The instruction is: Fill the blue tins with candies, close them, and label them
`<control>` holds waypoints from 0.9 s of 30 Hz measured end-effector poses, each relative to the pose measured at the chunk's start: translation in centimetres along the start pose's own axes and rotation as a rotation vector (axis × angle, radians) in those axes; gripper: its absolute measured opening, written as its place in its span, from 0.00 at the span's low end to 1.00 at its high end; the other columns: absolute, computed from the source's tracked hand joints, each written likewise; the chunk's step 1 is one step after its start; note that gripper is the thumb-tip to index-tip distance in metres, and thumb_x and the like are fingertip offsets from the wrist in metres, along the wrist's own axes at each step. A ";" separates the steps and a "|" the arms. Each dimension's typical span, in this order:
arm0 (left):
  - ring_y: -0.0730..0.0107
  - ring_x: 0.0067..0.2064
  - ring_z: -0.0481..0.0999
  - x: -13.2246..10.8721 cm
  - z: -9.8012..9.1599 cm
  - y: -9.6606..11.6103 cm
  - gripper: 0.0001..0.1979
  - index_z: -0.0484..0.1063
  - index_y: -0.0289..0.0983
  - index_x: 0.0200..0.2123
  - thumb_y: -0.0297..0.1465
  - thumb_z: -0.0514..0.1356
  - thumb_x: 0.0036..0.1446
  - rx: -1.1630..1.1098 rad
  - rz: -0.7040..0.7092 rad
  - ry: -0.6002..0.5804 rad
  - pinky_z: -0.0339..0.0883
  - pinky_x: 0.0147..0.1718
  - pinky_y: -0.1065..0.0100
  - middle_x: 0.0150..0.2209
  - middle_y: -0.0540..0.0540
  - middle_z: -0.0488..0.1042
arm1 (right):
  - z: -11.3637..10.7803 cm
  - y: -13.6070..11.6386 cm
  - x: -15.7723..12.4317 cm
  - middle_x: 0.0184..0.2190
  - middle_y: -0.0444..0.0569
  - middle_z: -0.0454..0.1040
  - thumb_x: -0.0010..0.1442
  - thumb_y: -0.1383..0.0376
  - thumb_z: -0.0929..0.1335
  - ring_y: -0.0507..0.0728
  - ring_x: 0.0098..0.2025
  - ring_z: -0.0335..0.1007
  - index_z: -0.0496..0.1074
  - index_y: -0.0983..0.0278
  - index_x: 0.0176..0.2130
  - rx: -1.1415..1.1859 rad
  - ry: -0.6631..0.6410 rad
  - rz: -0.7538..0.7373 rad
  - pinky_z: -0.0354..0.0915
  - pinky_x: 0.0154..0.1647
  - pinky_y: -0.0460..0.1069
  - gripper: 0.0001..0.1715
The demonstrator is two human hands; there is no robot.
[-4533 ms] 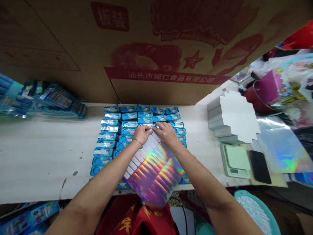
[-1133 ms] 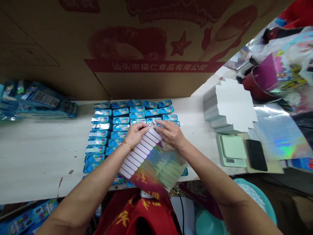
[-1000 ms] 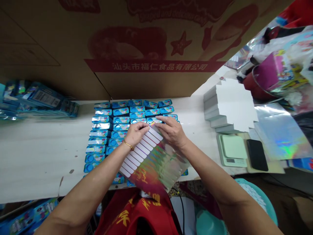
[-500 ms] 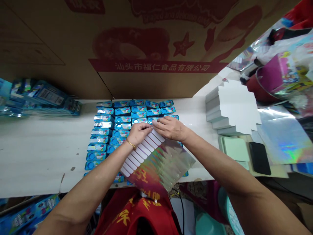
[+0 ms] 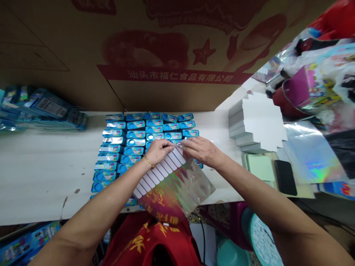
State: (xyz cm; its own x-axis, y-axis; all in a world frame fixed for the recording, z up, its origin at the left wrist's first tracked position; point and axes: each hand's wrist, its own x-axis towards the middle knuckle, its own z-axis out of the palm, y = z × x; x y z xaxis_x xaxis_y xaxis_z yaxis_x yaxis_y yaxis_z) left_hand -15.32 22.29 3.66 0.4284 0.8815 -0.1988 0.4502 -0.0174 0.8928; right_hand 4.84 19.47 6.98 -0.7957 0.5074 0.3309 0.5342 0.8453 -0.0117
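A shiny sticker sheet (image 5: 177, 181) hangs tilted over the front of the table, with a row of white strips along its upper left side. My left hand (image 5: 157, 152) pinches the top corner of this sheet between thumb and fingers. Close beside it, my right hand (image 5: 203, 150) has its fingers closed at the same corner. A small glinting sticker (image 5: 178, 145) shows between the two hands, partly hidden by the right fingertips. Under and behind the hands stand rows of small blue boxes (image 5: 135, 133) with rounded ends, some covered by the sheet and my arms.
A large printed carton (image 5: 166, 94) walls off the back. Blue packages (image 5: 52, 107) lie at the left. To the right are a stack of white cut card (image 5: 257, 122), pale green pads (image 5: 260, 167), a black phone (image 5: 286, 177) and a silvery sheet (image 5: 310, 151).
My right hand has shifted slightly right, away from the left, and a glinting strip now shows between them. The left hand keeps its pinch. The view has turned a little to the right.
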 end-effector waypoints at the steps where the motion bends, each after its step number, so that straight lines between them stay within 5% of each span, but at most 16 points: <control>1: 0.69 0.32 0.72 0.0 -0.1 0.0 0.08 0.75 0.36 0.27 0.32 0.57 0.46 0.011 0.021 -0.010 0.64 0.35 0.69 0.29 0.49 0.76 | 0.0 0.1 0.0 0.41 0.52 0.69 0.60 0.70 0.58 0.54 0.41 0.64 0.67 0.65 0.38 0.084 0.025 0.085 0.62 0.38 0.49 0.10; 7: 0.69 0.32 0.72 0.3 -0.6 -0.9 0.08 0.73 0.35 0.26 0.33 0.57 0.46 0.017 0.030 -0.023 0.64 0.33 0.69 0.28 0.48 0.75 | 0.0 0.6 0.0 0.37 0.50 0.67 0.56 0.72 0.61 0.52 0.42 0.64 0.67 0.63 0.34 0.532 0.222 0.453 0.64 0.41 0.50 0.08; 14: 0.67 0.33 0.71 0.7 -0.7 -3.6 0.08 0.74 0.36 0.29 0.31 0.56 0.47 0.191 0.002 0.049 0.64 0.35 0.65 0.29 0.47 0.73 | -2.8 2.4 -0.5 0.36 0.48 0.68 0.53 0.72 0.63 0.52 0.38 0.65 0.67 0.62 0.30 0.448 0.412 0.703 0.63 0.36 0.49 0.06; 18: 0.62 0.46 0.68 -1.0 -0.6 -1.3 0.21 0.68 0.37 0.46 0.36 0.59 0.47 0.143 0.164 0.236 0.61 0.45 0.60 0.45 0.42 0.69 | -3.1 1.5 0.9 0.33 0.46 0.68 0.52 0.71 0.62 0.51 0.33 0.64 0.66 0.63 0.30 0.448 0.283 0.798 0.61 0.32 0.46 0.05; 21: 0.59 0.51 0.64 -3.3 -0.6 1.0 0.33 0.61 0.41 0.53 0.39 0.64 0.42 0.032 0.288 0.260 0.59 0.49 0.58 0.51 0.42 0.64 | -2.5 -0.4 2.8 0.30 0.45 0.67 0.52 0.69 0.63 0.50 0.29 0.62 0.66 0.63 0.29 0.421 0.114 0.867 0.59 0.30 0.45 0.03; 24: 0.58 0.51 0.64 -5.5 -0.7 1.4 0.40 0.57 0.41 0.55 0.39 0.67 0.37 -0.103 0.241 0.223 0.60 0.48 0.57 0.51 0.40 0.64 | -1.7 -2.3 4.8 0.29 0.45 0.67 0.52 0.67 0.64 0.50 0.29 0.62 0.66 0.63 0.26 0.425 -0.002 0.858 0.57 0.30 0.45 0.04; 27: 0.62 0.48 0.67 -7.1 -1.5 0.1 0.36 0.57 0.41 0.53 0.37 0.66 0.40 -0.300 0.109 0.166 0.63 0.45 0.60 0.50 0.41 0.66 | -0.7 -3.8 6.7 0.25 0.43 0.67 0.52 0.64 0.64 0.49 0.26 0.61 0.66 0.64 0.24 0.537 -0.078 0.878 0.55 0.27 0.44 0.07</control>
State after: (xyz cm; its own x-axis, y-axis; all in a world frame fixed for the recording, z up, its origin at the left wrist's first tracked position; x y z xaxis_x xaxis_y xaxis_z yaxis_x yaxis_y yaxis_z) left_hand -19.47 16.68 5.75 0.3168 0.9472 -0.0492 0.1483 0.0017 0.9889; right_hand -2.31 19.52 9.85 -0.2131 0.9752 -0.0594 0.7532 0.1253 -0.6457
